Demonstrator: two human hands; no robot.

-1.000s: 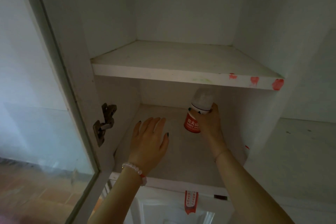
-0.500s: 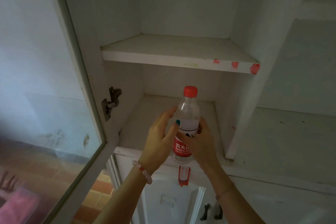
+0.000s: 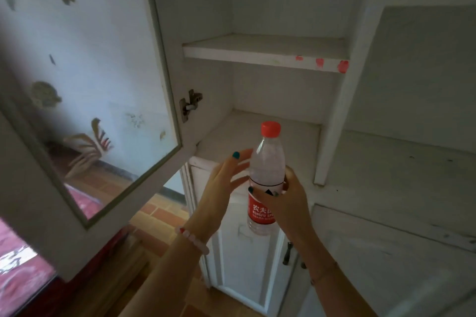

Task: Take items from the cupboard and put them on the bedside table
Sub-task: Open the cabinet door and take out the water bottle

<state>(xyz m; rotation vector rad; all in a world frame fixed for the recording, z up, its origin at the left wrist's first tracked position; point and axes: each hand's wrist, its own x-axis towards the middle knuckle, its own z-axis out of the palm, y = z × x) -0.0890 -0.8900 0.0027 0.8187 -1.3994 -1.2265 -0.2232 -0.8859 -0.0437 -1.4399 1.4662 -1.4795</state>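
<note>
A clear plastic water bottle (image 3: 268,162) with a red cap and a red label stands upright in the air, in front of the open white cupboard's lower shelf (image 3: 231,131). My right hand (image 3: 288,203) is wrapped around its labelled middle. Just left of the bottle is my left hand (image 3: 221,188), wearing a bead bracelet. Its fingers are spread and its fingertips rest at the bottle's side without closing on it. Both shelves in the cupboard look bare. No bedside table is in view.
The cupboard's glass door (image 3: 164,59) hangs open to my left, close to my left arm. An upper shelf (image 3: 257,55) has red marks on its edge. Below are white cabinet doors (image 3: 244,265) with a dark handle (image 3: 288,253). A white ledge (image 3: 399,162) runs right.
The bottle came out of the lower shelf and now hangs lower, in front of the cabinet. My left hand went from clasping it to fingers spread beside it. My view has backed away.
</note>
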